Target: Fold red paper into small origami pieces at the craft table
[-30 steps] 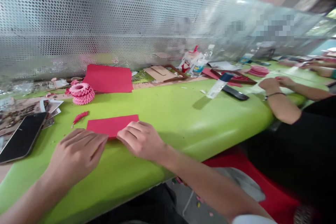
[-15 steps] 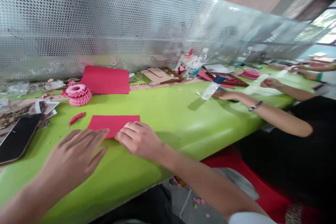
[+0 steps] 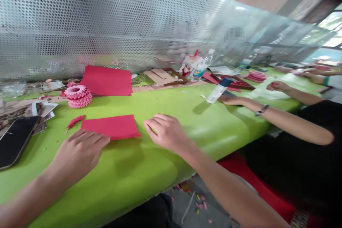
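Observation:
A folded red paper (image 3: pixel 112 126) lies on the green table (image 3: pixel 160 164), its near edge slightly raised. My left hand (image 3: pixel 82 149) grips the paper's near left corner, fingers bent over it and the thumb out of sight beneath. To the right of the paper, apart from it, my right hand (image 3: pixel 167 131) hovers over the table with curled fingers pressed together; nothing shows in it. A small curved red paper piece (image 3: pixel 75 122) lies beyond my left hand, near a pink ring of folded paper (image 3: pixel 78 96).
Large red sheets (image 3: pixel 107 80) lie at the back by a perforated metal screen (image 3: pixel 107 25). A phone (image 3: pixel 17 140) is at the left. On the right, another person's hand (image 3: pixel 232 100) rests near a white tube with a dark cap (image 3: pixel 219 91). Bottles and trays stand farther back.
My right hand has let go of the paper and moved right. The paper has shifted a little left and its near edge has lifted. My left hand's fingers have bent over the corner.

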A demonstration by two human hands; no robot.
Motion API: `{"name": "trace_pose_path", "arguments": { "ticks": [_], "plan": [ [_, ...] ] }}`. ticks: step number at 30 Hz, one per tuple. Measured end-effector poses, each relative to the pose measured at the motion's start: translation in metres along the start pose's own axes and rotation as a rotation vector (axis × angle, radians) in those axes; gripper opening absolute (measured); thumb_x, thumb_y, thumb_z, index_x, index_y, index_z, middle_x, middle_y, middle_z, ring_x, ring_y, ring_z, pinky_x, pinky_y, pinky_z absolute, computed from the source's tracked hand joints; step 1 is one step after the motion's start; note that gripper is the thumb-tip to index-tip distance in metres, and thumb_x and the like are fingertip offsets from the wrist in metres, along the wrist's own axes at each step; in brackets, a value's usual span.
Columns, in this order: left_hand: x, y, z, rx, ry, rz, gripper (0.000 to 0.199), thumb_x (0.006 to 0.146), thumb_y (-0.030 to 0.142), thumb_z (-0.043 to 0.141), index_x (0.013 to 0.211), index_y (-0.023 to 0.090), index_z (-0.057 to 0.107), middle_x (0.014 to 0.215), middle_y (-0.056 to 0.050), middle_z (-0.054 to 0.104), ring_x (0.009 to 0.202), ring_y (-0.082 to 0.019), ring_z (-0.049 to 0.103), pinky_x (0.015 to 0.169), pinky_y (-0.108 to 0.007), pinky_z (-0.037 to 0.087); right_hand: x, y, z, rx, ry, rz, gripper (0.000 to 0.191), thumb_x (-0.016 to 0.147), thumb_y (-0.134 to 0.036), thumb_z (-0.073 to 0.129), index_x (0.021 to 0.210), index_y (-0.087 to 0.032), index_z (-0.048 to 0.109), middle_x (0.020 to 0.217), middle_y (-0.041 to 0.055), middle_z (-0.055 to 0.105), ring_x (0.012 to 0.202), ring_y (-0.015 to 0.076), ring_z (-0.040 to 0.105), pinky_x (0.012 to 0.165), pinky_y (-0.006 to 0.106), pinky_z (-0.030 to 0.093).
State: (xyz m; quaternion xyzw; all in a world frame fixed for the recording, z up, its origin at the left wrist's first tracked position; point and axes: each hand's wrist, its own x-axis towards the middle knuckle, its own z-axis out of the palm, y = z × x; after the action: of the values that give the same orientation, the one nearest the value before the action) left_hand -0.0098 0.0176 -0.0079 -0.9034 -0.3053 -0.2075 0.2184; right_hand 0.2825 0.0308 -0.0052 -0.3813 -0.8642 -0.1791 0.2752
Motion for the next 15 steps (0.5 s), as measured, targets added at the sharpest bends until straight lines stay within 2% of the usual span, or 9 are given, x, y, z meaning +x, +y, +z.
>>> {"name": "trace_pose_path", "arguments": {
  "ticks": [3, 6, 9, 11, 14, 15],
  "plan": [
    [0.002, 0.001, 0.001, -0.004, 0.014, -0.007, 0.028, 0.089, 0.011, 0.043, 0.090, 0.019, 0.069, 0.082, -0.003, 0.075, 0.071, -0.022, 0.070, 0.070, -0.036, 0.050, 0.007, -0.008, -0.002, 0.088, 0.016, 0.027, 0.016, 0.094, -0.026, 0.056, 0.092, -0.014, 0.067, 0.081, 0.0050, 0.073, 0.073, 0.0154, 0.064, 0.067, 0.028, 0.047],
    [0.006, 0.004, -0.001, 0.014, 0.038, 0.026, 0.030, 0.093, 0.013, 0.040, 0.091, 0.019, 0.069, 0.082, -0.003, 0.076, 0.071, -0.021, 0.070, 0.069, -0.036, 0.051, 0.015, -0.027, 0.005, 0.179, -0.033, -0.074, 0.041, 0.090, -0.049, 0.060, 0.109, -0.013, 0.065, 0.098, 0.0086, 0.074, 0.088, 0.0201, 0.066, 0.077, 0.033, 0.049],
    [0.008, 0.005, -0.006, 0.011, 0.061, 0.025, 0.032, 0.095, 0.014, 0.038, 0.089, 0.019, 0.069, 0.080, -0.003, 0.075, 0.066, -0.019, 0.069, 0.067, -0.034, 0.051, 0.019, -0.038, 0.012, 0.151, -0.077, -0.127, 0.020, 0.096, -0.033, 0.056, 0.097, -0.017, 0.068, 0.090, 0.0036, 0.075, 0.083, 0.0178, 0.065, 0.073, 0.032, 0.047],
    [0.003, -0.002, -0.011, -0.012, 0.067, 0.018, 0.032, 0.095, 0.015, 0.039, 0.089, 0.020, 0.070, 0.082, -0.003, 0.076, 0.068, -0.018, 0.069, 0.069, -0.033, 0.052, 0.019, -0.035, 0.012, 0.132, -0.070, -0.130, 0.018, 0.097, -0.023, 0.053, 0.089, -0.018, 0.069, 0.082, 0.0016, 0.074, 0.078, 0.0160, 0.065, 0.069, 0.030, 0.045],
    [-0.019, -0.023, -0.016, -0.048, 0.088, -0.010, 0.030, 0.094, 0.017, 0.041, 0.095, 0.023, 0.070, 0.087, -0.001, 0.076, 0.076, -0.019, 0.070, 0.073, -0.033, 0.052, 0.015, -0.022, 0.006, 0.136, -0.036, -0.113, 0.017, 0.097, -0.021, 0.054, 0.090, -0.018, 0.070, 0.084, 0.0017, 0.075, 0.078, 0.0151, 0.066, 0.071, 0.028, 0.047],
    [-0.028, -0.031, -0.016, -0.046, 0.095, -0.062, 0.027, 0.094, 0.019, 0.044, 0.097, 0.024, 0.071, 0.088, 0.001, 0.076, 0.078, -0.019, 0.070, 0.074, -0.033, 0.052, 0.013, -0.017, 0.003, 0.137, -0.027, -0.103, 0.017, 0.097, -0.020, 0.055, 0.090, -0.018, 0.070, 0.085, 0.0018, 0.076, 0.078, 0.0150, 0.066, 0.071, 0.028, 0.047]
  ]
}}
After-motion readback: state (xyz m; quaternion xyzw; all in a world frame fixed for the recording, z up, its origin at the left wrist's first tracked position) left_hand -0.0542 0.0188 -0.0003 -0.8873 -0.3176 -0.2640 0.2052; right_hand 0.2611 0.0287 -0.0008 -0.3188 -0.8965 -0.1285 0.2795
